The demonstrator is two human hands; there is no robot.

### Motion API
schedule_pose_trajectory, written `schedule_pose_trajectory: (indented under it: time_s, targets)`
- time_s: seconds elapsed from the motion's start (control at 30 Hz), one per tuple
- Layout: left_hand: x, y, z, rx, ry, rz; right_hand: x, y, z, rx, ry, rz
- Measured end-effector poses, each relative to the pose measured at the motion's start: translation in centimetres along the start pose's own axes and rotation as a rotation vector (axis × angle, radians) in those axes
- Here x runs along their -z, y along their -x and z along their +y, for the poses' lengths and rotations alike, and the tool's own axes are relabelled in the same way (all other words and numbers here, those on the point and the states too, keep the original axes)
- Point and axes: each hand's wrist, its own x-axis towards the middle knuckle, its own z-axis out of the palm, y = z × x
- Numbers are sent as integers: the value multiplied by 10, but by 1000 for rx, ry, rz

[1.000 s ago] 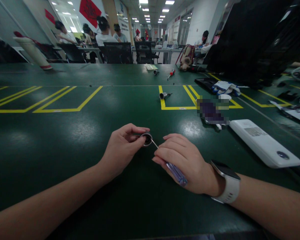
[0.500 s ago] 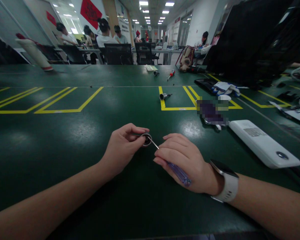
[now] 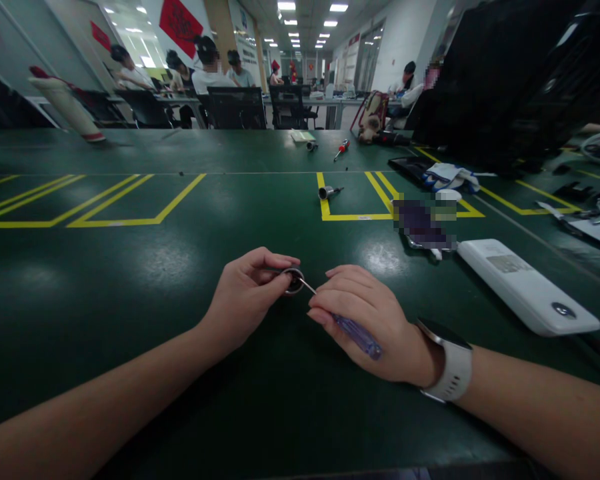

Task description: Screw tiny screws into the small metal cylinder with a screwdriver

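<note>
My left hand [image 3: 245, 293] pinches a small round metal part [image 3: 295, 280] between thumb and fingers, just above the green table [image 3: 130, 280]. My right hand [image 3: 370, 320] is closed round a screwdriver with a clear purple handle [image 3: 357, 335]. Its thin metal shaft points up and left, and its tip sits in the opening of the round part. A white watch is on my right wrist.
A white flat device [image 3: 527, 288] lies to the right. A blurred dark object [image 3: 425, 223], a small metal cylinder [image 3: 327, 192] in a yellow-taped box, a red-handled screwdriver [image 3: 342, 148] and gloves [image 3: 450, 177] lie farther back. Other people sit at desks behind.
The purple handle has swung a little to the right in my right hand. Both hands stay in the same place on the round part.
</note>
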Motion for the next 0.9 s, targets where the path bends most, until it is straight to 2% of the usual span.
schedule_pose_trajectory:
  time_s: [0.3, 0.4, 0.5, 0.57, 0.63, 0.77, 0.9]
  targets:
    - [0, 1, 1, 8, 20, 9, 0, 0, -3, -9, 49, -9]
    - [0, 1, 1, 40, 8, -53, 0, 0, -1, -48, 43, -26]
    - [1, -2, -1, 59, -35, -149, 1, 0, 2, -159, -46, 15]
    - [4, -6, -5, 11, -124, -193, 2, 0, 3, -236, -132, 71]
    - [8, -12, -10, -112, -299, -178, 4, 0, 3, -299, -191, 99]
    - [21, -24, -16, -350, -724, -135, 5, 0, 3, -432, -291, 100]
    - [27, -32, -17, -480, -958, -141, 6, -1, 3, -525, -410, 106]
